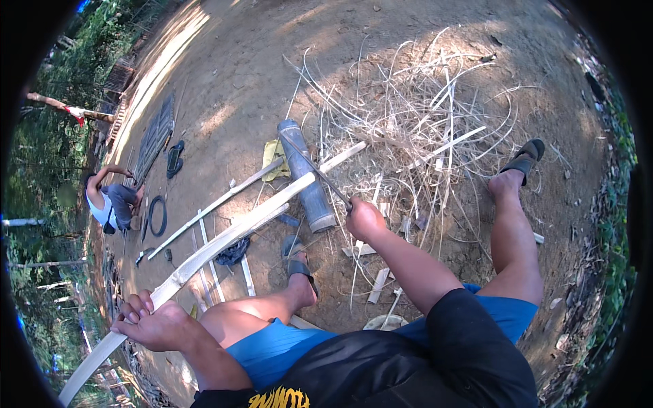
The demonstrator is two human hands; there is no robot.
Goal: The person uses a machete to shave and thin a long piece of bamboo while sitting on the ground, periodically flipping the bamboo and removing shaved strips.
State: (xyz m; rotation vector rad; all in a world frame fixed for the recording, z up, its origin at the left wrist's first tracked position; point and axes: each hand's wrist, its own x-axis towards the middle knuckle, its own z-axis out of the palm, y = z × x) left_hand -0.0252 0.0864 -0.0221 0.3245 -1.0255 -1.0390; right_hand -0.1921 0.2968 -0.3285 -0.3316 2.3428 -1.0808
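My left hand (160, 325) is closed around a long pale bamboo strip (221, 246), which slants up and away to the right. In my right hand (366, 221) is the handle of a long knife (328, 180), its dark narrow blade pointing up and left. The blade crosses the strip near its far end; whether it cuts into the wood I cannot tell. Beneath both lies a thick grey-green bamboo log (316, 204) on the ground, and the strip rests across it.
Tangled bamboo shavings (422, 122) spread beyond my right hand. Several split strips (211, 214) lie left of the log, with a dark plastic bag (233, 252) and a yellow piece (273, 160). Another person (112, 200) squats at far left, near a black ring (157, 215).
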